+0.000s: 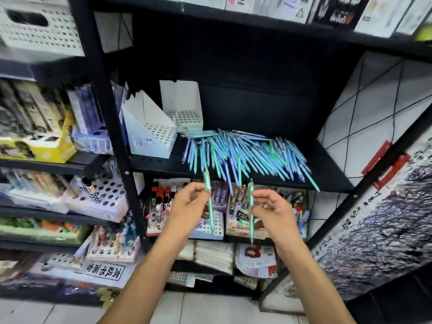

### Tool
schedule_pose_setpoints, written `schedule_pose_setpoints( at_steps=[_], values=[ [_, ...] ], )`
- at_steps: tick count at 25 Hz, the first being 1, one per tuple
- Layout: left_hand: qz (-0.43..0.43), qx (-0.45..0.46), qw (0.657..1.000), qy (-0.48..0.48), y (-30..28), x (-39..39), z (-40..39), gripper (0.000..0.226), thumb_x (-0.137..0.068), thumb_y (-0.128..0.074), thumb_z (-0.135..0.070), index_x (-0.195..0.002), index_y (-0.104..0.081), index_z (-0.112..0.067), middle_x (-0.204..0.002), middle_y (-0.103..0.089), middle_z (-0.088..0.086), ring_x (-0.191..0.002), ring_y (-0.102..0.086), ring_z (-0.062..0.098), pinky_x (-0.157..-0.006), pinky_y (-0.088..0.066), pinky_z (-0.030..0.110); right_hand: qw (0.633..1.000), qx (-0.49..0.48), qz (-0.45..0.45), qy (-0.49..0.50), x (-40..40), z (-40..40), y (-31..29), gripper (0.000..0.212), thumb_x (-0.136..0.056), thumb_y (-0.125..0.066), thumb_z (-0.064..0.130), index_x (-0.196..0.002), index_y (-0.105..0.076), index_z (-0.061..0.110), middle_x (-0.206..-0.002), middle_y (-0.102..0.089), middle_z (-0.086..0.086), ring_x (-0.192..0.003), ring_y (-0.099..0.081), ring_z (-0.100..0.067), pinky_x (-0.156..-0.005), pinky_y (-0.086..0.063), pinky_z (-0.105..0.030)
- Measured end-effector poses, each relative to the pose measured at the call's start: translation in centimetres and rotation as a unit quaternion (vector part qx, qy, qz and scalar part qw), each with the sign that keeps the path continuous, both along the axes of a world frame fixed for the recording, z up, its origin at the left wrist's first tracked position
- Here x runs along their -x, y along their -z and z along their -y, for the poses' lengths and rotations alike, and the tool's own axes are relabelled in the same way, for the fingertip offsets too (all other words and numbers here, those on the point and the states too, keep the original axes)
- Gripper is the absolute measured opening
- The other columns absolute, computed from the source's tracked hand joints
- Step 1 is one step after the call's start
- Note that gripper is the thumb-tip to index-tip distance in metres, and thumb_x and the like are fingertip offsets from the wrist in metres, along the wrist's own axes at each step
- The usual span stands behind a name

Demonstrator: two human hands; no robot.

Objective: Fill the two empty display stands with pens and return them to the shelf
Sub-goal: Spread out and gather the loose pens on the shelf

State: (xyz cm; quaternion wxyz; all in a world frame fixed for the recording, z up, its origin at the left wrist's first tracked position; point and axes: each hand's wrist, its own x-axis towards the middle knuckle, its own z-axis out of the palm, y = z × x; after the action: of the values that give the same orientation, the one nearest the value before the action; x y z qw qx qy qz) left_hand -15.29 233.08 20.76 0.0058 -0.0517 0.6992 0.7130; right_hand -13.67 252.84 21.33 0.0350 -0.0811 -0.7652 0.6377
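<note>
You are right at the start of the filling, as far as the shelf shows. Both display stands sit on the black shelf [163,163] with their hole grids bare: the nearer stand [149,136] stands at the left end of the board, and the farther stand [181,106] sits just behind and to its right, close to the back. No pen stands in any hole of either one that you can see. Beside them, spreading across the middle and right of the same shelf, lies the pile of pens [245,153], blue and green, loose and crossing one another, some tips reaching past the front edge. Your left hand [187,202] pinches one green pen [208,197] between thumb and fingertips, holding it roughly upright in front of the shelf edge. Your right hand [272,206] pinches a second green pen [251,211] the same way, also near upright, its tip pointing down. The two hands are apart, below the shelf board and well short of the stands. So the count stands at two pens picked and none seated, by my reading. What is left is nearly everything: seating these two, working through the pile until both grids are full, and then setting the stands in their place on the shelf.
</note>
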Motion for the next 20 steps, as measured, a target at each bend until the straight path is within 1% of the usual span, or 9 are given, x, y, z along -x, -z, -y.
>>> schedule_pose_setpoints(
  at_steps=[2, 5, 7, 10, 12, 14, 16, 18, 20],
  values=[
    [-0.015, 0.047, 0.999, 0.001, -1.5, 2.4, -0.2, 0.008, -0.097, -0.060, -0.016, -0.093, -0.065, -0.020, -0.094, -0.066, 0.022, -0.072, -0.057, 0.023, -0.070, -0.052, 0.038, 0.999, -0.036, -0.012, 0.002, 2.3, -0.4, -1.1, 0.030, -0.085, -0.072, 0.003, -0.102, -0.068, 0.027, -0.105, -0.069, 0.001, -0.091, -0.066, -0.017, -0.072, -0.052, -0.028],
    [-0.037, 0.108, 0.993, 0.004, -3.2, 6.3, -1.2, 0.003, -0.097, -0.062, -0.019, -0.099, -0.061, -0.022, -0.098, -0.067, 0.015, -0.075, -0.061, 0.025, -0.075, -0.057, 0.041, 0.993, -0.118, -0.020, -0.017, 6.2, -1.7, -2.3, 0.027, -0.088, -0.071, 0.004, -0.102, -0.066, 0.027, -0.105, -0.066, 0.004, -0.079, -0.065, -0.012, -0.060, -0.049, -0.015],
    [-0.043, 0.157, 0.987, 0.007, -3.6, 9.2, -1.9, 0.008, -0.097, -0.063, -0.022, -0.104, -0.060, -0.021, -0.093, -0.066, 0.010, -0.079, -0.063, 0.024, -0.079, -0.056, 0.041, 0.977, -0.206, -0.021, -0.043, 9.1, -2.5, -2.8, 0.026, -0.090, -0.069, 0.008, -0.105, -0.065, 0.029, -0.104, -0.062, 0.008, -0.063, -0.058, -0.011, -0.051, -0.045, -0.016],
    [-0.056, 0.252, 0.966, -0.011, -3.4, 14.8, -3.9, 0.012, -0.094, -0.066, -0.023, -0.102, -0.062, -0.015, -0.067, -0.059, 0.001, -0.074, -0.062, 0.027, -0.082, -0.054, 0.041, 0.948, -0.307, -0.034, -0.082, 14.3, -4.1, -2.9, 0.027, -0.092, -0.068, 0.013, -0.115, -0.063, 0.026, -0.108, -0.060, 0.009, -0.070, -0.059, -0.010, -0.064, -0.045, -0.023],
    [-0.055, 0.301, 0.952, -0.031, -3.0, 18.1, -4.8, 0.013, -0.090, -0.070, -0.024, -0.098, -0.064, -0.015, -0.055, -0.054, -0.002, -0.069, -0.062, 0.028, -0.079, -0.055, 0.039, 0.931, -0.349, -0.048, -0.099, 17.5, -4.5, -2.8, 0.028, -0.091, -0.069, 0.013, -0.116, -0.063, 0.024, -0.111, -0.062, 0.007, -0.077, -0.061, -0.012, -0.074, -0.048, -0.027],
    [-0.058, 0.358, 0.930, -0.059, -2.5, 21.0, -6.2, 0.015, -0.087, -0.074, -0.027, -0.092, -0.062, -0.019, -0.053, -0.057, -0.003, -0.062, -0.062, 0.024, -0.064, -0.050, 0.033, 0.915, -0.382, -0.072, -0.110, 20.7, -5.2, -2.3, 0.027, -0.090, -0.069, 0.012, -0.114, -0.065, 0.023, -0.115, -0.066, 0.003, -0.091, -0.064, -0.017, -0.083, -0.051, -0.031],
    [-0.067, 0.402, 0.910, -0.081, -1.8, 22.7, -6.7, 0.018, -0.085, -0.076, -0.029, -0.086, -0.060, -0.021, -0.054, -0.059, -0.004, -0.056, -0.058, 0.017, -0.054, -0.038, 0.028, 0.890, -0.428, -0.093, -0.126, 22.8, -5.2, -2.0, 0.028, -0.088, -0.066, 0.011, -0.114, -0.065, 0.021, -0.117, -0.067, -0.001, -0.105, -0.064, -0.023, -0.091, -0.051, -0.035],
    [-0.066, 0.442, 0.891, -0.082, -1.2, 23.9, -7.5, 0.018, -0.085, -0.076, -0.030, -0.085, -0.062, -0.019, -0.060, -0.063, -0.002, -0.057, -0.059, 0.015, -0.051, -0.032, 0.027, 0.868, -0.464, -0.096, -0.150, 24.2, -5.2, -1.8, 0.026, -0.090, -0.063, 0.012, -0.115, -0.064, 0.021, -0.120, -0.064, -0.003, -0.109, -0.062, -0.027, -0.090, -0.051, -0.037],
    [-0.069, 0.477, 0.872, -0.084, -0.8, 24.7, -8.4, 0.019, -0.086, -0.075, -0.035, -0.084, -0.065, -0.019, -0.063, -0.067, 0.000, -0.066, -0.065, 0.020, -0.054, -0.034, 0.028, 0.854, -0.482, -0.103, -0.167, 24.9, -5.5, -1.7, 0.021, -0.093, -0.062, 0.018, -0.114, -0.062, 0.021, -0.120, -0.060, -0.002, -0.107, -0.062, -0.027, -0.087, -0.051, -0.038]
  ],
)
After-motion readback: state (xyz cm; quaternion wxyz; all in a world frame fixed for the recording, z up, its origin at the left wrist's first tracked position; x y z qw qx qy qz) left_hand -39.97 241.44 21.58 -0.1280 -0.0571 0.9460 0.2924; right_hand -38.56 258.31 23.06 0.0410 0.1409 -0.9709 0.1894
